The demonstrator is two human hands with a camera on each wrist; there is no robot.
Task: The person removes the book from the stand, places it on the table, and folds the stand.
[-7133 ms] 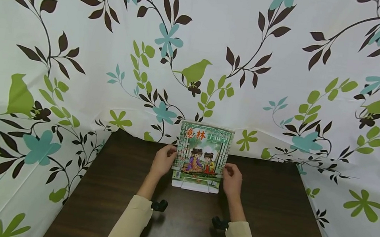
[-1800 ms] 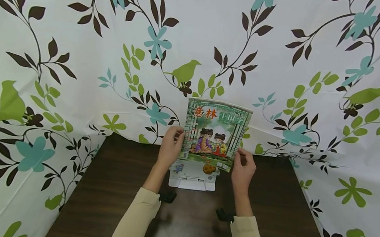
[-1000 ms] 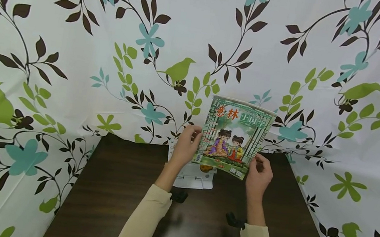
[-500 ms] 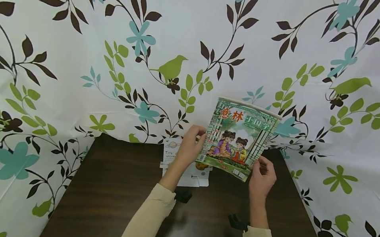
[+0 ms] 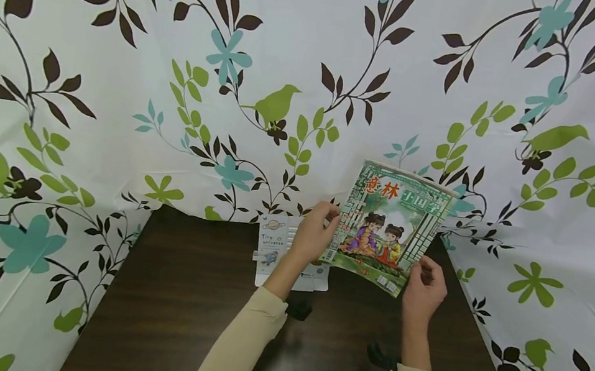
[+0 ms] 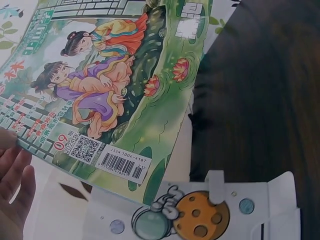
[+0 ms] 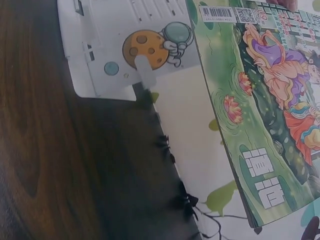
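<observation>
A green magazine (image 5: 390, 229) with two cartoon children on its cover is held up in the air, tilted clockwise in the head view. My left hand (image 5: 316, 232) pinches its left edge. At the lower right edge my right hand (image 5: 424, 293) pinches it too. To the left, behind my left forearm, stands a white book stand (image 5: 270, 241) printed "Tiny universe", partly hidden by that arm. The left wrist view has my left hand's fingers (image 6: 20, 190) at the magazine's spine, near the barcode. An orange cartoon planet shows on the stand (image 7: 110, 30) in the right wrist view.
The dark wooden table (image 5: 161, 318) ends at the back against a white curtain (image 5: 276, 7) patterned with leaves, flowers and birds. Black wrist cameras sit by both cuffs.
The magazine, resting on the stand at first, has been lifted off by both hands and carried right, tilting clockwise. Over the last half second it has shifted slightly further right and down.
</observation>
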